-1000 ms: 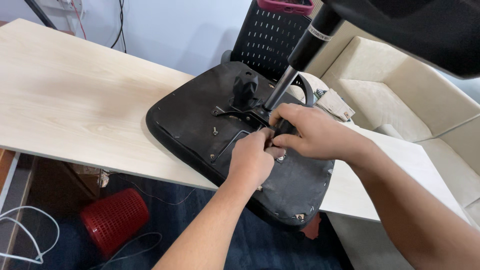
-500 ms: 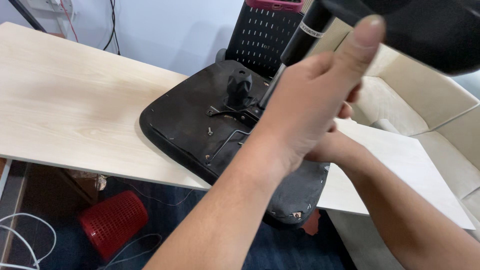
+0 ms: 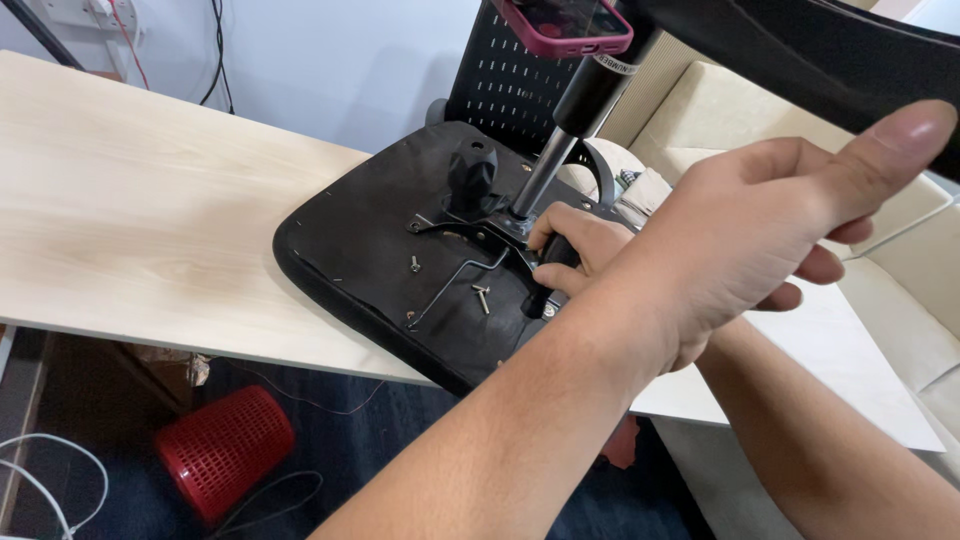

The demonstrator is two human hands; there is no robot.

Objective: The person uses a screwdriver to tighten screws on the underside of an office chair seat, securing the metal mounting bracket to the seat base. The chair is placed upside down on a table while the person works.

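A pale wooden desk (image 3: 130, 230) fills the left and middle of the view, its near edge running from lower left toward the right. An upturned black chair seat (image 3: 370, 250) lies underside-up across that near edge, partly overhanging it. Beyond the desk's far edge stands a perforated black panel (image 3: 500, 85), and a cream sofa (image 3: 900, 300) sits off the desk's right end.

From the middle of the seat a gas-lift column (image 3: 565, 135) rises at a tilt toward the top right, where a dark chair part crosses the upper corner. A phone in a dark pink case (image 3: 565, 25) sits at the top, just above the column.

The left hand (image 3: 740, 240) is raised in front of the seat, fingers loosely curled and thumb stretched up; it grasps nothing that can be seen. The right hand (image 3: 570, 250) lies beneath it at the foot of the column, fingers wrapped around a black lever (image 3: 545, 285) on the seat's mechanism.

A black knob (image 3: 472, 172) stands on the seat just left of the column. Two loose screws (image 3: 482, 297) lie on the seat, near the bent wire. Under the desk's near edge, a red mesh basket (image 3: 225, 450) lies on the floor.
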